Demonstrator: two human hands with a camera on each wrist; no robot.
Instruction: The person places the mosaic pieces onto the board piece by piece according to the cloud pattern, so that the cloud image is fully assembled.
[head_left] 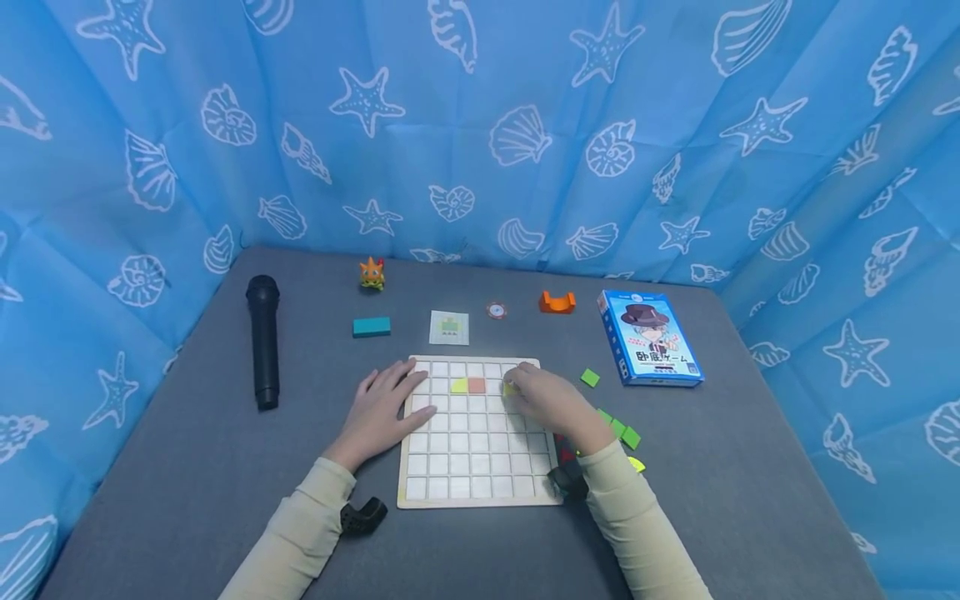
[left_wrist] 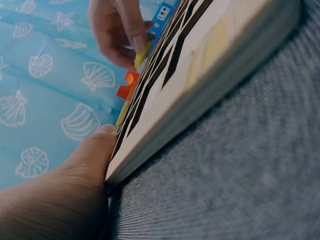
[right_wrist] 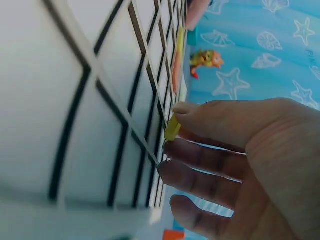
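Observation:
A white grid board (head_left: 480,454) lies on the grey table. My left hand (head_left: 384,407) rests flat on the board's left edge with its fingers straight; in the left wrist view its thumb (left_wrist: 95,155) touches the board's rim (left_wrist: 200,95). My right hand (head_left: 542,398) is over the upper right cells and pinches a yellow tile (head_left: 509,389) between thumb and fingers. In the right wrist view this yellow tile (right_wrist: 173,127) touches the grid (right_wrist: 75,100). A yellow-green tile (head_left: 459,386) and an orange tile (head_left: 477,385) sit side by side in the second row.
Loose green tiles (head_left: 619,427) lie right of the board, one more (head_left: 590,377) farther back. A blue box (head_left: 651,337), orange piece (head_left: 557,302), round token (head_left: 496,311), card (head_left: 449,327), teal block (head_left: 372,327), toy figure (head_left: 372,273) and black microphone (head_left: 263,340) surround it.

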